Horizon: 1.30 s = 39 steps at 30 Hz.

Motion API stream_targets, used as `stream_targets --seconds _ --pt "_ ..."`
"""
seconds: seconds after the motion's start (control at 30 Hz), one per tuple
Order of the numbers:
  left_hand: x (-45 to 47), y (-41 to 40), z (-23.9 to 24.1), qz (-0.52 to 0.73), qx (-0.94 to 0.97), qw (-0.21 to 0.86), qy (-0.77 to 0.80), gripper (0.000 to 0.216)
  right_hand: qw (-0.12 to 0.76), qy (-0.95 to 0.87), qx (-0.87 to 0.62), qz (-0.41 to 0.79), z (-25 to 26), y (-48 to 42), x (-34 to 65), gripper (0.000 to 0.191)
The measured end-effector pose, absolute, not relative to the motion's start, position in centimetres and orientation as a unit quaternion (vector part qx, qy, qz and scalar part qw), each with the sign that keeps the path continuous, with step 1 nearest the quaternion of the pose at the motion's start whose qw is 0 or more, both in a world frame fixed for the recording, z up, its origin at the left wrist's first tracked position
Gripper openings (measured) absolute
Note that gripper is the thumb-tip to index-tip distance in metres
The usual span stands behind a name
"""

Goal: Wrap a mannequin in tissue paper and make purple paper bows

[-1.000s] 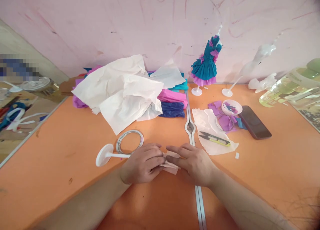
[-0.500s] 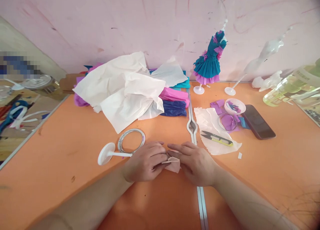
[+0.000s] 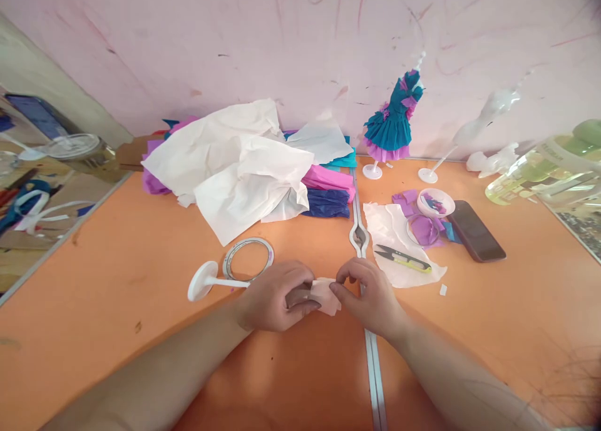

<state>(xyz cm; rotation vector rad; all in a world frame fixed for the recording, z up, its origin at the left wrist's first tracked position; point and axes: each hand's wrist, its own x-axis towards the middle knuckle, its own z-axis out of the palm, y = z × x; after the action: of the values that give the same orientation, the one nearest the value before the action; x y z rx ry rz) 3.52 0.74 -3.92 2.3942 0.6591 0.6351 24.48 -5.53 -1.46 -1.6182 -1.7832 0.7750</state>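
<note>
White, the small paper piece (image 3: 325, 295) is pinched below the frame's centre, gripped on its left by the left hand (image 3: 272, 296) and at its right edge by the right hand (image 3: 370, 296). It seems unattached as yet. At upper right, one figurine (image 3: 392, 124) is fully dressed; the white figurine (image 3: 501, 104) appears undressed.

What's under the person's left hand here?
The stem of a white stand runs out of sight under the left hand, and a small pale paper piece shows at its other side. Whatever the stem joins is covered and cannot be seen.
</note>
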Motion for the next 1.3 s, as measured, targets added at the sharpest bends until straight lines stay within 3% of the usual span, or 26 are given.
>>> stream_targets --seconds 0.17,0.33,0.83,0.97,1.07,1.3 --pt "3.4 0.5 -3.0 0.22 0.867 0.332 0.3 0.017 0.295 -0.664 -0.629 0.277 -2.1 -5.1 24.6 0.01" --pt "3.4 0.5 -3.8 0.257 0.839 0.379 0.293 0.034 0.258 -0.662 -0.654 0.261 -2.8 -4.8 24.5 0.012" --pt "3.7 0.8 -4.4 0.224 0.895 0.291 0.253 0.031 0.216 -0.676 -0.663 0.239 -3.8 -4.3 24.6 0.011" --pt "4.0 0.6 -4.0 0.215 0.896 0.278 0.271 0.029 0.26 -0.69 -0.648 0.191 -3.7 -4.5 24.9 0.024" --pt "4.1 0.6 -3.8 0.225 0.891 0.276 0.28 0.028 0.28 -0.753 -0.581 0.131 -3.2 -5.1 24.9 0.021" --pt "4.5 1.0 -3.9 0.193 0.849 0.34 0.356 0.02 0.179 -0.796 -0.556 0.158 -2.5 -5.9 24.1 0.038"
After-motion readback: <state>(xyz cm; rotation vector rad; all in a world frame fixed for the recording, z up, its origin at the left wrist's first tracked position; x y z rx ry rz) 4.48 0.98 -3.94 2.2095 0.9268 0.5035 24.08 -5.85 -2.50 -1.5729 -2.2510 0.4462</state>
